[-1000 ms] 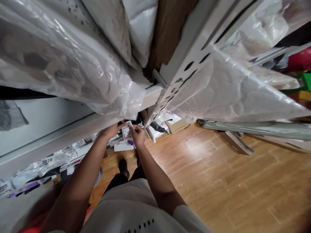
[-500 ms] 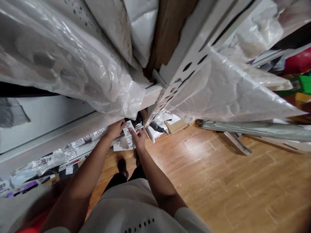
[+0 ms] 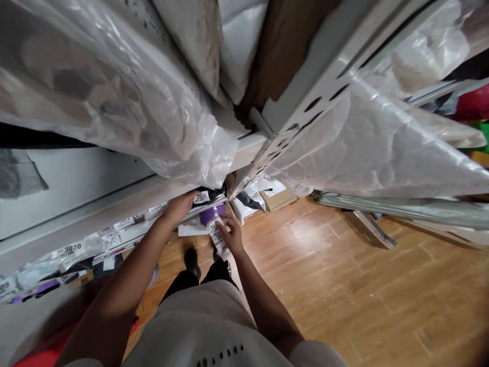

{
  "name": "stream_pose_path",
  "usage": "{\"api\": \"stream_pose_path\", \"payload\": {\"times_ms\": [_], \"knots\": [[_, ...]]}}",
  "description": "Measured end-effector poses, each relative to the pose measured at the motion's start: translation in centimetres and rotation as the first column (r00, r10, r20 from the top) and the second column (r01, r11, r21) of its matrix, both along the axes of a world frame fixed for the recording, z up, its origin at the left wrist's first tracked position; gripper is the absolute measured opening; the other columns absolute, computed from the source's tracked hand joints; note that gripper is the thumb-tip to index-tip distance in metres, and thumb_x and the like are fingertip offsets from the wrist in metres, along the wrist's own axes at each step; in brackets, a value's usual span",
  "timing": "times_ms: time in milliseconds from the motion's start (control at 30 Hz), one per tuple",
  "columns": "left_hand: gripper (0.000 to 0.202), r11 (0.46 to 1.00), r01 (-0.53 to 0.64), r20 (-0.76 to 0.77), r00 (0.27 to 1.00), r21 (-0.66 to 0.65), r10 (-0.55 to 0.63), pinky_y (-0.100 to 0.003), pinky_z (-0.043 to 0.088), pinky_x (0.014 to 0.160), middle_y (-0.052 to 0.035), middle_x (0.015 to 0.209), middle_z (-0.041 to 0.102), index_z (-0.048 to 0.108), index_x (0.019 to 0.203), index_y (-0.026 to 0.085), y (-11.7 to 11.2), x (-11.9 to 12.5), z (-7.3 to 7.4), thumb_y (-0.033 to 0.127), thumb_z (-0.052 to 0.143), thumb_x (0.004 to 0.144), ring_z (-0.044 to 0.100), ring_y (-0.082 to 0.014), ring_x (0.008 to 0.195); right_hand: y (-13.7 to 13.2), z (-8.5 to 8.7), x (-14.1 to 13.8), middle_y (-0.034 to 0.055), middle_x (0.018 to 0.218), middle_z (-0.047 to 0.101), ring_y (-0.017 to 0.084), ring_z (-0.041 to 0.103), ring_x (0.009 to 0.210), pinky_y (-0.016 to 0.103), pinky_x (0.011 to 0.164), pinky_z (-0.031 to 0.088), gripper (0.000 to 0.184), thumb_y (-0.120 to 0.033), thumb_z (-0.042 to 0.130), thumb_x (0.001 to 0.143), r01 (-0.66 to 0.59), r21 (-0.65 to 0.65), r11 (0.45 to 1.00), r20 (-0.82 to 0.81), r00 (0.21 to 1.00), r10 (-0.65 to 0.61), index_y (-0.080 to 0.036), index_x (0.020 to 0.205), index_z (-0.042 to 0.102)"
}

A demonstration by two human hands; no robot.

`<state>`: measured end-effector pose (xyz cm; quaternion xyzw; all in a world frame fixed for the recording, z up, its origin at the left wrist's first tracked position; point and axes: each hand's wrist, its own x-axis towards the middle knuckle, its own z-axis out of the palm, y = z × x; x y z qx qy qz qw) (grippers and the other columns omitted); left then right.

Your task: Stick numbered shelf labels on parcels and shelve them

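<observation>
Near the shelf's lower edge, my left hand point(image 3: 180, 207) has its fingertips at the left end of a white label point(image 3: 202, 197) marked 3035. That label lies against dark packages on the shelf. Slightly lower and to the right, my right hand point(image 3: 233, 235) pinches a strip of white printed number labels point(image 3: 217, 235), which hangs down toward my legs. Behind the top of the strip shows a purple item point(image 3: 212, 214); what it is I cannot make out.
Bulging clear plastic bags point(image 3: 179, 127) overhang from the upper shelf. A perforated white upright point(image 3: 282, 137) rises right of my hands. Labelled packages point(image 3: 72, 248) line the lower shelf at left. A cardboard box point(image 3: 278, 199) and long wrapped goods point(image 3: 382, 205) lie on the wooden floor.
The 3035 label has come apart from the strip and is now at my left hand. My right hand has drawn the strip down and right, and the purple item has come into view.
</observation>
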<state>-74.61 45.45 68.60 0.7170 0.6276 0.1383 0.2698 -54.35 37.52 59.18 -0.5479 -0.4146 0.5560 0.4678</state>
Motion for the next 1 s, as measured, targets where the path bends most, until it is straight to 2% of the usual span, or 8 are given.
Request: {"api": "stream_pose_path", "payload": {"times_ms": [100,200,333,567,833,933,1000], "knots": [[0.044,0.999,0.030,-0.077,0.997,0.028,-0.028,-0.039,0.040,0.108,-0.0082,0.129,0.057,0.064,0.118,0.023,-0.1,0.7,0.4,0.008,0.040,0.083,0.049,-0.0252,0.127,1.2,1.3,0.1,0.0041,0.083,0.066,0.020,0.060,0.078,0.034,0.076,0.047,0.022,-0.042,0.067,0.079,-0.055,0.050,0.997,0.001,0.998,0.055,-0.021,0.082,0.066],[0.052,0.997,0.004,-0.167,0.986,0.083,0.010,-0.040,0.035,0.112,-0.0145,0.141,0.046,0.054,0.130,0.016,0.2,1.7,0.7,0.007,0.043,0.081,0.043,-0.0278,0.133,2.5,2.3,0.0,0.0019,0.079,0.063,0.019,0.057,0.074,0.032,0.073,0.046,0.020,-0.041,0.061,0.082,-0.090,0.095,0.991,0.000,0.996,0.090,-0.022,0.089,0.062],[0.054,0.992,-0.080,-0.209,0.973,0.093,0.098,-0.040,0.029,0.114,-0.0185,0.135,0.051,0.047,0.134,0.009,0.8,2.6,0.3,0.012,0.046,0.080,0.040,-0.0311,0.134,4.4,2.9,-1.1,0.0014,0.081,0.059,0.018,0.055,0.077,0.031,0.074,0.044,0.016,-0.038,0.056,0.083,-0.094,0.129,0.987,0.003,0.996,0.095,-0.022,0.087,0.056],[0.046,0.985,-0.160,-0.134,0.977,0.064,0.167,-0.040,0.028,0.113,-0.0158,0.125,0.061,0.055,0.124,0.012,1.4,2.4,-0.7,0.016,0.052,0.079,0.046,-0.0341,0.129,6.1,3.0,-3.4,-0.0026,0.069,0.049,0.015,0.048,0.065,0.027,0.064,0.042,0.013,-0.037,0.050,0.082,-0.064,0.117,0.991,-0.041,0.997,0.069,-0.023,0.083,0.051],[0.041,0.989,-0.139,-0.179,0.975,-0.048,0.128,-0.043,0.035,0.110,-0.0124,0.123,0.066,0.062,0.118,0.015,2.6,2.1,0.4,0.015,0.052,0.078,0.054,-0.0326,0.121,5.2,1.8,-3.6,-0.0012,0.073,0.053,0.016,0.051,0.069,0.028,0.070,0.046,0.016,-0.039,0.051,0.083,-0.037,0.078,0.996,-0.081,0.996,0.043,-0.022,0.086,0.052],[0.040,0.993,-0.115,-0.098,0.989,-0.025,0.112,-0.038,0.038,0.108,-0.0042,0.121,0.067,0.067,0.114,0.025,1.2,2.3,1.0,0.014,0.050,0.079,0.056,-0.0266,0.120,4.5,1.4,-3.3,-0.0010,0.075,0.055,0.016,0.053,0.072,0.029,0.074,0.047,0.016,-0.038,0.052,0.083,-0.035,0.057,0.998,-0.086,0.995,0.040,-0.023,0.085,0.053],[0.038,0.989,-0.125,-0.070,0.989,0.083,0.131,-0.039,0.039,0.108,-0.0028,0.125,0.065,0.070,0.111,0.028,-1.2,2.8,1.4,0.016,0.051,0.080,0.054,-0.0258,0.121,3.6,1.2,-3.0,0.0001,0.078,0.058,0.017,0.055,0.076,0.030,0.076,0.047,0.016,-0.038,0.052,0.082,-0.043,0.039,0.998,-0.091,0.995,0.047,-0.023,0.087,0.055]]}}
